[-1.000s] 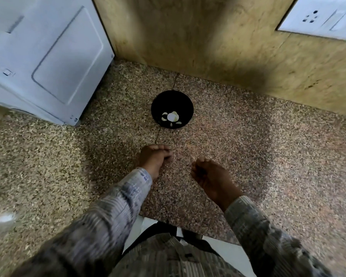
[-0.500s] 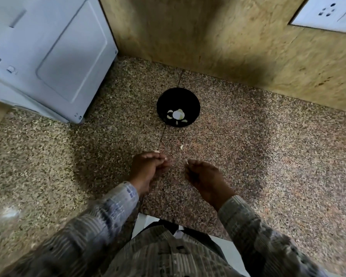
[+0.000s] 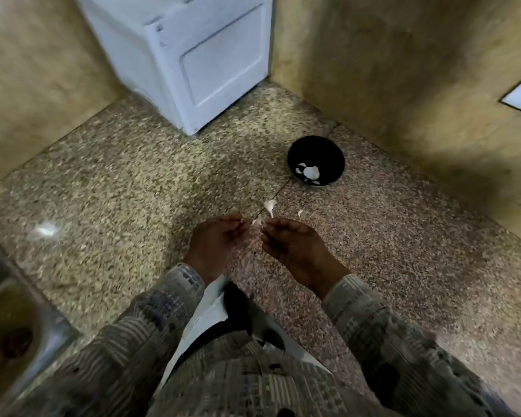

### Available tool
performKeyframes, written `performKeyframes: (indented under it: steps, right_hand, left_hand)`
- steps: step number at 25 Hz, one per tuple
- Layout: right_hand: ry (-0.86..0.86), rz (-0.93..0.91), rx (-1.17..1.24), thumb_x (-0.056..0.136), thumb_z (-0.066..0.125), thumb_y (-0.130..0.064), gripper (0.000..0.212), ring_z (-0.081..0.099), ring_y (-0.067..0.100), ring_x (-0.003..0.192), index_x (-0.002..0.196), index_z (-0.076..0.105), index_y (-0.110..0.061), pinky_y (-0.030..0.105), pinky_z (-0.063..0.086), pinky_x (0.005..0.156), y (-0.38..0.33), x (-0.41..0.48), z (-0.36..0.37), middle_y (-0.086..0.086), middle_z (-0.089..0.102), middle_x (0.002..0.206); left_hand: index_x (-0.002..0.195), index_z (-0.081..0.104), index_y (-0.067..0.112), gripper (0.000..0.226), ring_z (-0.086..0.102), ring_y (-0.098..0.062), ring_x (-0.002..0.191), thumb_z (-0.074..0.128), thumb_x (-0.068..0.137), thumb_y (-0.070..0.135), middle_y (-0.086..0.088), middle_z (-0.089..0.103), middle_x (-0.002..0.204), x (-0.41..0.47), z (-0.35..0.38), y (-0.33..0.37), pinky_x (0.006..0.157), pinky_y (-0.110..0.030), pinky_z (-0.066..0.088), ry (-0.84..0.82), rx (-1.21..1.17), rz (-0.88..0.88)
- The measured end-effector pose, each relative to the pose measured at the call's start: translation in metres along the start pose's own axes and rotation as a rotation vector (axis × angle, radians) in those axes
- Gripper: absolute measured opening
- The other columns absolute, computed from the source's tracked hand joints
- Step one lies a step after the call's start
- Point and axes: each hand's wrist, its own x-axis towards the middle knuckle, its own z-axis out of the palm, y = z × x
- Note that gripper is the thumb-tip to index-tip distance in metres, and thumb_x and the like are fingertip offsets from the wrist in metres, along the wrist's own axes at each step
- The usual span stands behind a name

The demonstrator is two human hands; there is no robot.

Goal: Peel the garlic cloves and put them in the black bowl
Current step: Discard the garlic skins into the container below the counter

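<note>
Pinching a blurry garlic clove [image 3: 257, 223] between left hand [image 3: 215, 240] and right hand [image 3: 297, 249]; beyond, at one o'clock, black bowl [image 3: 330, 156], contents indistinct.

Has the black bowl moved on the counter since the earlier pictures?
No. The black bowl still sits on the seam in the granite counter, near the wall; only the camera has turned.
</note>
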Motion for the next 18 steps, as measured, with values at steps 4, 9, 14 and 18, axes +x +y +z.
performKeyframes:
  steps: [4, 9, 14, 18]
  right_hand:
    - [-0.163, 0.055, -0.1, 0.097, 0.061, 0.004, 0.014, 0.071, 0.018, 0.079, 0.106, 0.069, -0.004, 0.03, 0.062, 0.078, 0.036, -0.039, 0.015, 0.011, 0.073, 0.093]
    - [-0.329, 0.154, -0.289, 0.095, 0.061, 0.005, 0.018, 0.072, 0.011, 0.073, 0.101, 0.07, -0.009, 0.025, 0.062, 0.07, 0.104, -0.081, 0.052, 0.007, 0.077, 0.09]
    - [-0.539, 0.29, -0.466, 0.094, 0.062, 0.005, 0.016, 0.072, 0.013, 0.073, 0.103, 0.068, -0.007, 0.026, 0.062, 0.07, 0.202, -0.14, 0.116, 0.007, 0.076, 0.087]
    - [-0.69, 0.388, -0.635, 0.094, 0.063, 0.006, 0.016, 0.071, 0.013, 0.072, 0.099, 0.07, -0.008, 0.026, 0.062, 0.073, 0.293, -0.188, 0.167, 0.007, 0.075, 0.085]
  left_hand:
    - [0.101, 0.068, -0.002, 0.017, 0.075, -0.026, 0.089, 0.053, 0.096, -0.007, -0.015, 0.075, 0.092, -0.075, -0.041, -0.023, 0.076, -0.032, 0.063, 0.065, -0.255, 0.106]
    - [0.104, 0.065, 0.002, 0.026, 0.074, -0.018, 0.082, 0.045, 0.095, -0.012, -0.011, 0.073, 0.09, -0.179, -0.121, -0.06, 0.082, -0.027, 0.062, 0.174, -0.457, 0.265]
    - [0.101, 0.066, 0.001, 0.027, 0.075, -0.02, 0.082, 0.045, 0.092, -0.013, -0.013, 0.073, 0.09, -0.293, -0.221, -0.098, 0.085, -0.029, 0.062, 0.327, -0.616, 0.448]
    - [0.102, 0.067, 0.0, 0.023, 0.074, -0.021, 0.084, 0.049, 0.093, -0.011, -0.014, 0.072, 0.093, -0.373, -0.296, -0.136, 0.085, -0.029, 0.062, 0.473, -0.738, 0.541]
